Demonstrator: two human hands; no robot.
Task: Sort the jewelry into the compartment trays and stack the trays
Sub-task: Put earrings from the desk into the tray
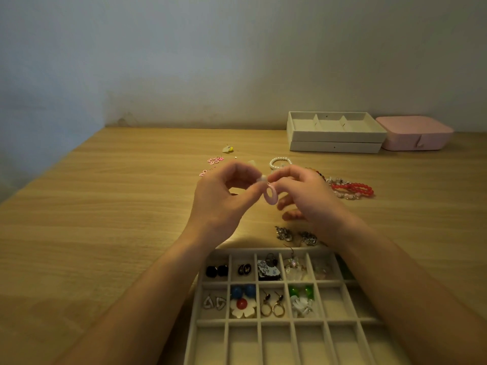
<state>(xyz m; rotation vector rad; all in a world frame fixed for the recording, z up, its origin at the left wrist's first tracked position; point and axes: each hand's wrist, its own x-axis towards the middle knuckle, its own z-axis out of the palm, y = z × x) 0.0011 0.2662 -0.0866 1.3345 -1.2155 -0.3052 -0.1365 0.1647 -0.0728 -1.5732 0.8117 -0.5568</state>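
I hold a pink hoop earring [271, 196] above the tabletop, just beyond the compartment tray [342, 283], left hand [218, 196] and right hand [303, 193] fingers pinched on its top, probably fastening its back before filing it.

Light wood-grain table [105, 233] against a wall, cream compartment tray [279, 327] at its near edge, two stacked cream trays [334, 135] and pink rounded box [413, 133] along far edge, red bead bracelets [353, 189], white pearl bracelet [279, 162], pink flower earrings [214, 160] mid-table
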